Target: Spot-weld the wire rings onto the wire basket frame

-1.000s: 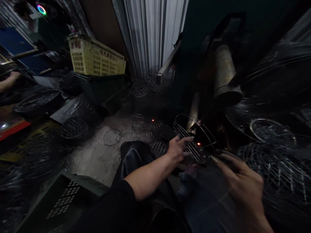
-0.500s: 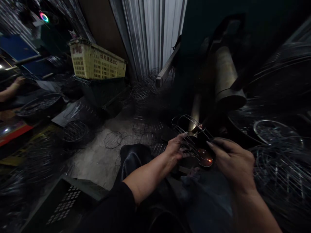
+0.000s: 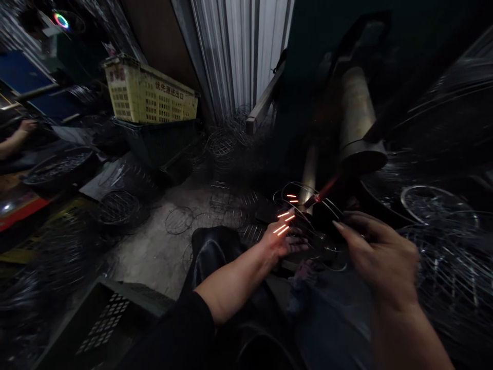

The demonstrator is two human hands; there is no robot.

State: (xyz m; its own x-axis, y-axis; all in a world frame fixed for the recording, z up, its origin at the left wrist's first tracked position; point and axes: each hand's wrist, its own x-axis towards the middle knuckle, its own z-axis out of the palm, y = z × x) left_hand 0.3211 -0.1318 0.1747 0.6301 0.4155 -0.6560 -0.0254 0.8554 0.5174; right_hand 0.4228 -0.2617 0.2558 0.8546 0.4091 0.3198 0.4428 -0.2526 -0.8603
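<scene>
Lying tilted: one round wire rack (image 3: pixel 307 222), rightward of the left hand (image 3: pixel 279 239) clamped on it; right hand (image 3: pixel 379 249) at its opposite side, grip indeterminable.

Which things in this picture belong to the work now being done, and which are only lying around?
Probably part of the work:
- held wire frame
- metal rod close to it
- orange sparks

Apparently just lying around:
- yellow crate, on a dark crate
- green crate, lower left
- wire grids on the floor
</scene>
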